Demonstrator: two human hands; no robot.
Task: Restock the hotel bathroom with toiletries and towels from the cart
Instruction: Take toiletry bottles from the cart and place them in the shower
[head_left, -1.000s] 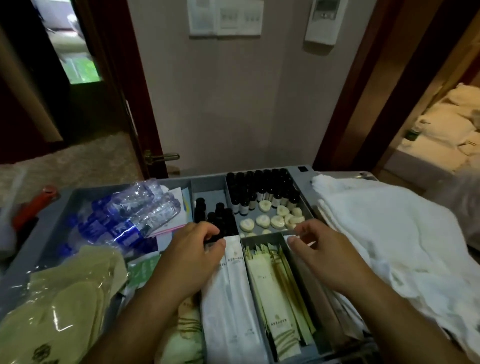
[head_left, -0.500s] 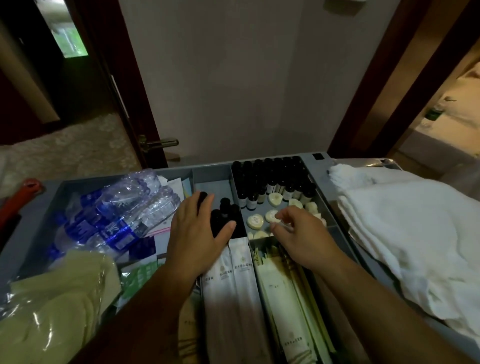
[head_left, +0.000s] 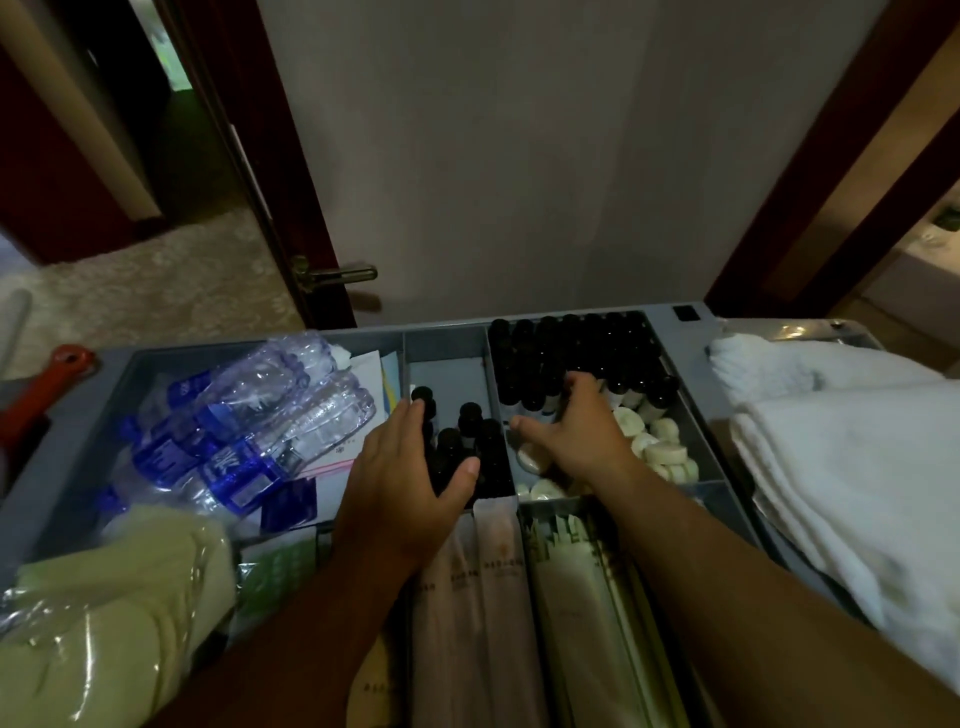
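The grey cart tray has several compartments. My left hand lies over a small cluster of dark bottles in the middle compartment, with straight fingers on their left and the thumb on their right. My right hand reaches into the rows of dark bottles at the back. Its fingertips touch the front row and its thumb is spread to the left. Round white soaps lie beside that hand. Folded white towels are stacked on the cart's right side.
Plastic water bottles lie in the left compartment, with bagged pale-green items in front. Long paper-wrapped packets fill the near compartments under my forearms. A red-handled tool sits far left. A wall and a door handle stand behind the cart.
My right hand moved forward from the packet compartment, past the soaps, to the back rows of bottles. My left hand slid forward onto the small bottle cluster. The view tilted down.
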